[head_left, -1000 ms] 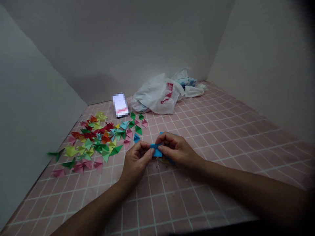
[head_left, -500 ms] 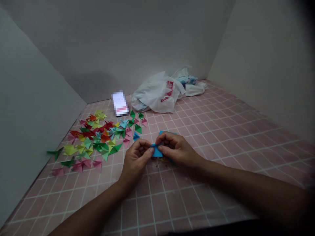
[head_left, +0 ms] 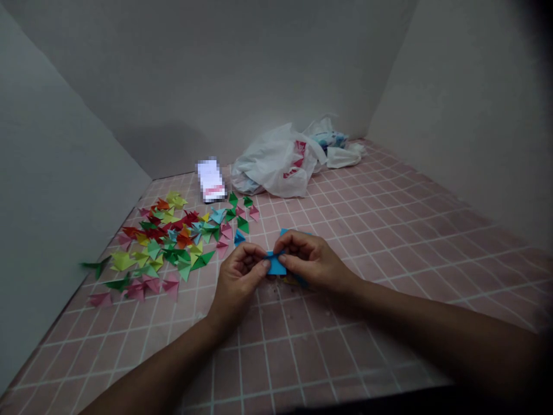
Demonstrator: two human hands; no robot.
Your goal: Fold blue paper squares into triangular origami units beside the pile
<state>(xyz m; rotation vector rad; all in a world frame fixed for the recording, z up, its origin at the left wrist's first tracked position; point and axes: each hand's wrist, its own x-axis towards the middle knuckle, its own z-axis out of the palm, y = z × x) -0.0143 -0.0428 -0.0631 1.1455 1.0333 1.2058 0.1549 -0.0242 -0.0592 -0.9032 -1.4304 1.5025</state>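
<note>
A small folded piece of blue paper (head_left: pixel 276 264) is held up between my two hands. My left hand (head_left: pixel 241 276) pinches its left side between thumb and fingers. On the upper right edge, my right hand (head_left: pixel 317 262) grips it the same way, thumb in front. Partly hidden behind and under my right hand lies more blue paper (head_left: pixel 288 231), with a yellowish bit below it. Left of my hands spreads a heap of folded paper figures (head_left: pixel 173 236) in red, orange, yellow, green, pink and blue. The nearest one, a blue folded figure (head_left: pixel 239 237), sits just beyond my left hand.
Behind the paper figures, a phone (head_left: pixel 211 180) with a lit, blurred screen leans upright. A white plastic bag (head_left: pixel 276 164) with red print lies at the back, beside a blue-and-white packet (head_left: pixel 332 140). Grey walls (head_left: pixel 259 63) enclose the pink tiled-pattern surface (head_left: pixel 389 230).
Both hands stay pinched on the blue paper in nearly the same place. The view has shifted very slightly; the figures, phone and bag lie as before.
</note>
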